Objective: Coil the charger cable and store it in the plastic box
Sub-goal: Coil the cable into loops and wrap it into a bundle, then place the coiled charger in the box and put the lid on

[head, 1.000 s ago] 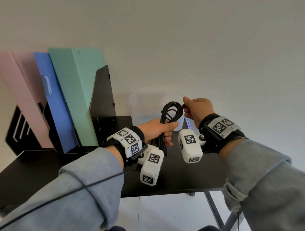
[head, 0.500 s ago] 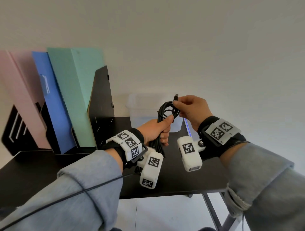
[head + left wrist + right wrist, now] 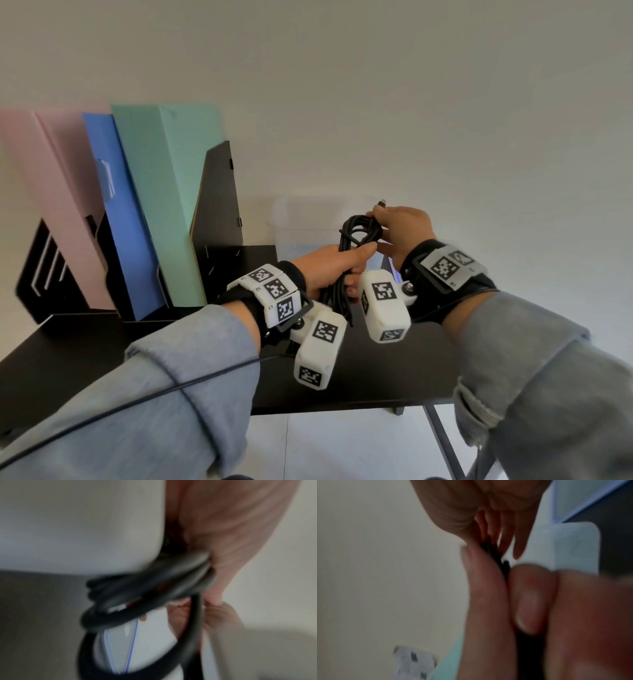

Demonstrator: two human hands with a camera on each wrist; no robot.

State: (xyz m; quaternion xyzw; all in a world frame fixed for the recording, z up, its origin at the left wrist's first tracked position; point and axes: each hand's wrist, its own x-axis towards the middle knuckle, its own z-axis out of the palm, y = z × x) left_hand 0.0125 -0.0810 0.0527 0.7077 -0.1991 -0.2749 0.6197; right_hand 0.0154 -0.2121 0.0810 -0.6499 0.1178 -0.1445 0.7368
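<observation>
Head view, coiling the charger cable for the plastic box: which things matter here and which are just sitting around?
Part of the job:
charger cable, gripped by left hand, pinched by right hand
plastic box

Just lying about:
pink folder
blue folder
green folder
black file holder

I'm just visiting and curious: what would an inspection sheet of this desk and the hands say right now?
Surface: black table, dark top, metal legs showing below.
Job's things: black charger cable bundled in loops, held above the table; clear plastic box stands behind it.
Clutter: pink, blue and green folders upright in a black file holder at the left.
Hands: left hand grips the bundle's middle; right hand pinches the cable's end, its plug poking up.
Cables: thin black wire runs across the left sleeve.
Surroundings: plain pale wall, light floor.
</observation>
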